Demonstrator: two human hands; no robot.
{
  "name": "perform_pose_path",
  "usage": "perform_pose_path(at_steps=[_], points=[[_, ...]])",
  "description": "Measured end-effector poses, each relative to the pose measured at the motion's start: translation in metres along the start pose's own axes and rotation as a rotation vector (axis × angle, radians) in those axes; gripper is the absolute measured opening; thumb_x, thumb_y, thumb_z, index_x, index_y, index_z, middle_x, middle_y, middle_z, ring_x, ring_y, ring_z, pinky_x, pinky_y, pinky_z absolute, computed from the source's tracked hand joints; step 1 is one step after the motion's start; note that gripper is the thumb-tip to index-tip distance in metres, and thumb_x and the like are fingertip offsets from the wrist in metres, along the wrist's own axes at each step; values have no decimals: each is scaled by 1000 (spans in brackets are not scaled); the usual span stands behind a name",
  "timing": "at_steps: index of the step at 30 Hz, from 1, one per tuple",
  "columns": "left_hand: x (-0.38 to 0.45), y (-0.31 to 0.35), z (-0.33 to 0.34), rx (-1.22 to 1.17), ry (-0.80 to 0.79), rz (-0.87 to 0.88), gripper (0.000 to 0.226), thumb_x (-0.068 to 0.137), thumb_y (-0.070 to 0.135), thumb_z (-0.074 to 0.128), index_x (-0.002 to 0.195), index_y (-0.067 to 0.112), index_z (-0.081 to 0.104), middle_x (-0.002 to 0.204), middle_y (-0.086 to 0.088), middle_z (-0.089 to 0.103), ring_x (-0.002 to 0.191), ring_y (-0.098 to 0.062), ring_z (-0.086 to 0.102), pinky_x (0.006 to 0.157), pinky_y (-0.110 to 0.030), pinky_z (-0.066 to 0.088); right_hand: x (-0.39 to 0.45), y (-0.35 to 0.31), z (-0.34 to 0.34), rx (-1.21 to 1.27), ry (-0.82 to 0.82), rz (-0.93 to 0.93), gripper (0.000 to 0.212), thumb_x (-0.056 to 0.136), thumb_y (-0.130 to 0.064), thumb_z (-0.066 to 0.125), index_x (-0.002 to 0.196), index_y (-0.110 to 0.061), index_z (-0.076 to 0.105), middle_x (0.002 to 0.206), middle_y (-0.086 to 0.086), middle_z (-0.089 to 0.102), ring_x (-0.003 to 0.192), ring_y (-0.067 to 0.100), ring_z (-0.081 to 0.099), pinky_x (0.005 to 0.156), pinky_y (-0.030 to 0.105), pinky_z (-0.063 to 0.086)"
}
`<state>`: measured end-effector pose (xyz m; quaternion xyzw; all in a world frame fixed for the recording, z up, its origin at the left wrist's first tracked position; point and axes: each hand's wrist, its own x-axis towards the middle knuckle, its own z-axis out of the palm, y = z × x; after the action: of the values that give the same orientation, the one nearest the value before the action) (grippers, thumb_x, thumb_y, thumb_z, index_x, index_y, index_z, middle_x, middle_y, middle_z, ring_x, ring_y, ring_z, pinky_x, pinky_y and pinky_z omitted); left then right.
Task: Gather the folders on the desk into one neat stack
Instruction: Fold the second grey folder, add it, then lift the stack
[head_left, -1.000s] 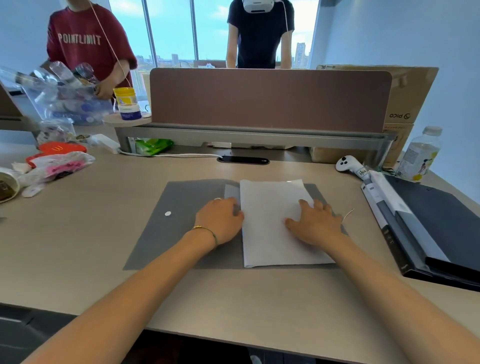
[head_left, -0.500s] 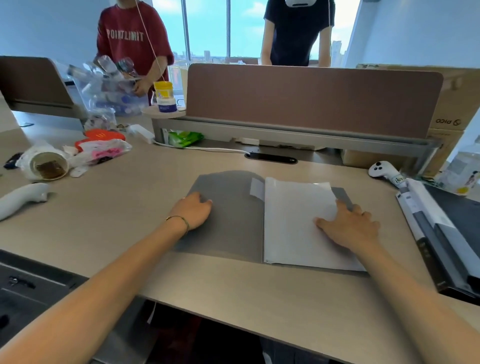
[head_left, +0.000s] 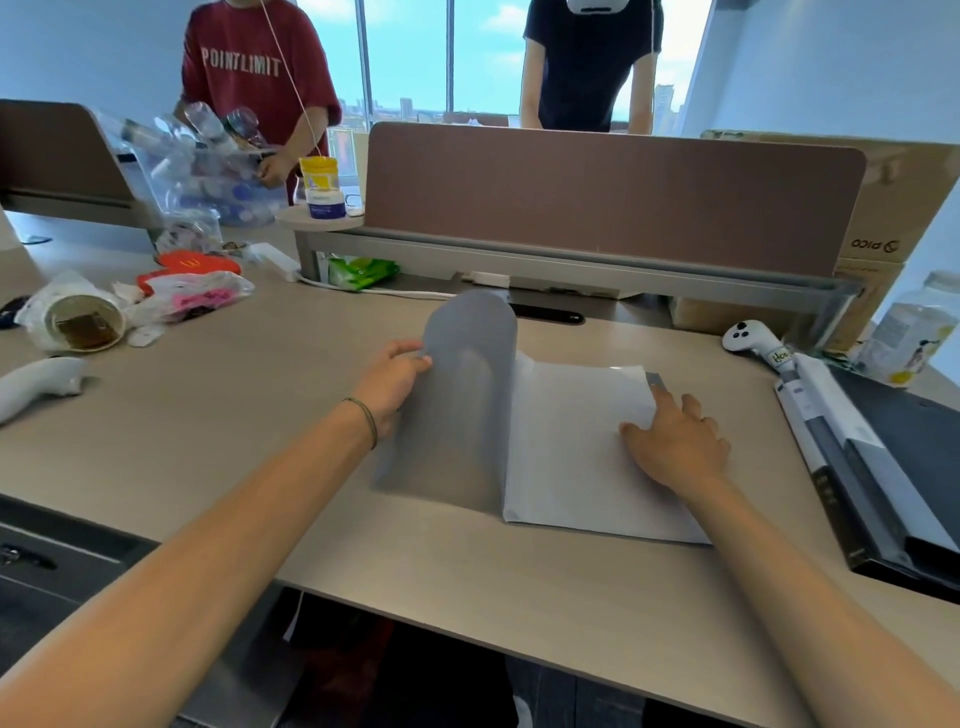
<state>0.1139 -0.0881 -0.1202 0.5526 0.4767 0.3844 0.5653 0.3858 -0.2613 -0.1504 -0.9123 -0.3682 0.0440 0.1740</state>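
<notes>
A grey folder (head_left: 462, 410) is observed lying open near the middle of the desk (head_left: 249, 415), close to its front edge. Its left cover is lifted off the desk surface and bowed upward into an arch, the curved top reaching toward the brown partition screen (head_left: 613, 197). The cover's outer edge is pinched by the left hand (head_left: 392, 382), fingers closed on the sheet with the thumb on the near side. A thin bracelet is seen on the left wrist.

White paper (head_left: 576, 447) is recorded lying flat on the folder's right half, a small grey corner of the folder showing at its far right corner. The paper is pressed down by the right hand (head_left: 675, 449), held flat and open, palm down, fingers spread; nothing is gripped by it.

A black binder stack (head_left: 893, 467) with white and grey spines is noted at the right edge of the desk, well apart from the open folder. A white controller (head_left: 748, 338) lies just beyond it. A tipped paper cup (head_left: 85, 325) and plastic bags are noted at the far left.
</notes>
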Motion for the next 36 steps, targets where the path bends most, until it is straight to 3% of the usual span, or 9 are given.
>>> perform_pose_path(at_steps=[4, 7, 11, 15, 18, 21, 25, 30, 36], points=[[-1, 16, 2, -294, -34, -65, 57, 92, 1, 64, 145, 12, 44, 119, -16, 64, 85, -22, 64, 78, -39, 55, 2, 5, 2, 228, 42, -18, 67, 89, -34, 56, 152, -26, 34, 161, 14, 24, 140, 40, 34, 106, 49, 36], [-9, 25, 12, -275, -270, -91, 42, 101, 5, 50, 143, 5, 49, 111, -13, 68, 87, -23, 66, 81, -39, 56, 4, 11, -4, 440, 124, 1, 56, 91, -23, 59, 145, -19, 47, 155, 14, 32, 124, 36, 51, 94, 39, 43], [-26, 32, 36, -298, -354, -57, 29, 105, 14, 42, 127, 16, 60, 106, -9, 71, 92, -26, 68, 84, -40, 56, 3, 17, -12, 808, 138, 121, 42, 88, -17, 59, 130, -21, 58, 121, 10, 59, 83, 19, 59, 66, 32, 49], [-42, 36, 77, -338, -381, -47, 28, 106, 20, 38, 121, 18, 62, 103, -9, 71, 90, -27, 68, 87, -43, 56, 5, 26, -15, 1101, -21, 218, 39, 83, -8, 56, 120, -16, 66, 108, 14, 70, 86, 28, 67, 70, 36, 55], [-52, 34, 113, -228, -375, -27, 37, 106, 26, 40, 136, 11, 57, 120, -12, 69, 107, -30, 67, 92, -41, 55, 3, 26, -14, 1233, -77, 222, 35, 87, -4, 54, 117, -16, 65, 99, 13, 72, 83, 27, 70, 65, 34, 57], [-65, 31, 150, -43, -391, 30, 42, 104, 24, 42, 141, 8, 53, 123, -11, 65, 112, -29, 62, 89, -36, 52, 6, 27, -11, 1280, -132, 257, 49, 84, -11, 58, 132, -21, 59, 106, 16, 71, 95, 27, 67, 85, 45, 57], [-80, 22, 193, 137, -431, 110, 51, 99, 12, 46, 150, 12, 44, 145, -7, 52, 132, -26, 50, 107, -33, 41, 7, 30, -11, 1378, -182, 239, 35, 83, -3, 54, 116, -5, 68, 80, 11, 67, 67, 23, 63, 65, 34, 54], [-75, -20, 221, 358, -432, 218, 70, 65, 20, 51, 133, 32, 61, 130, 0, 67, 123, -24, 60, 108, -46, 46, 9, 33, -8, 1434, -217, 231, 28, 93, -10, 52, 114, 1, 66, 101, 18, 73, 75, 24, 71, 58, 31, 58], [-80, -33, 221, 520, -417, 367, 57, 68, 46, 65, 124, 37, 62, 127, 4, 65, 123, -19, 57, 112, -47, 39, 10, 33, -3, 1356, -178, 143, 17, 91, -1, 60, 102, 1, 72, 86, 17, 75, 67, 20, 72, 55, 28, 57]])
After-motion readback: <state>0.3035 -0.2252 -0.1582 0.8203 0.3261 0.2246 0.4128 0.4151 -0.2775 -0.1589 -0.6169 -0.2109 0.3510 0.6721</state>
